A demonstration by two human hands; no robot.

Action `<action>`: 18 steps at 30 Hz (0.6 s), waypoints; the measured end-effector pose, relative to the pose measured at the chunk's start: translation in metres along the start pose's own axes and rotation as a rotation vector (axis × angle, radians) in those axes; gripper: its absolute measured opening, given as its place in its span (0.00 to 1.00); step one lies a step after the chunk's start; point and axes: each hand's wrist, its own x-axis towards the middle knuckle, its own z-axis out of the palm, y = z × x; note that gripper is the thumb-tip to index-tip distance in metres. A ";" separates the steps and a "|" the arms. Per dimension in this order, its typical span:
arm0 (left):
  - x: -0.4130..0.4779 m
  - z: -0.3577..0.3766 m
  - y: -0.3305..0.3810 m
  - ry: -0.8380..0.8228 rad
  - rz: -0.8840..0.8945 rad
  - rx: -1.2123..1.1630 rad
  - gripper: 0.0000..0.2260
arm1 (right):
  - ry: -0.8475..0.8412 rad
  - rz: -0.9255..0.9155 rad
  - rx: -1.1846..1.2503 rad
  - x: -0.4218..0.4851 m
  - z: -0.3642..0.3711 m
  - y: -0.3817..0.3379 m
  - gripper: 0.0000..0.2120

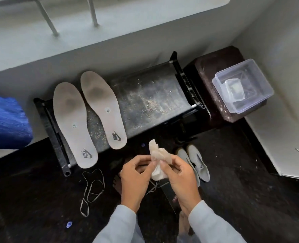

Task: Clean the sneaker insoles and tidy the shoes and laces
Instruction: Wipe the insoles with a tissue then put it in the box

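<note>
Cloth in pinch of L hand, R hand; 2 insoles (NIKE at heels) on rack.

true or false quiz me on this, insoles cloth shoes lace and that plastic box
1. The insoles lie side by side on the black rack. True.
2. The left hand and the right hand both hold a crumpled cloth. True.
3. The sneakers stand on the rack. False: they lie on the dark floor, next to the right hand.
4. The clear container rests on top of the insoles. False: it sits on a dark stool at the rack's far end, apart from them.
5. A loose lace lies on the floor near the heel end of the insoles. True.
</note>
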 end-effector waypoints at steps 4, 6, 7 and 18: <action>-0.011 0.038 0.001 0.017 0.018 0.020 0.03 | 0.058 -0.034 -0.005 -0.003 -0.031 0.002 0.07; -0.015 0.067 0.004 0.013 0.033 0.018 0.03 | 0.125 -0.030 0.027 0.004 -0.055 0.001 0.08; -0.016 0.086 0.006 0.012 0.041 0.010 0.03 | 0.156 -0.021 0.049 0.009 -0.072 -0.001 0.08; 0.025 0.339 0.030 0.077 0.158 -0.175 0.06 | 0.350 -0.300 -0.042 0.173 -0.301 -0.046 0.03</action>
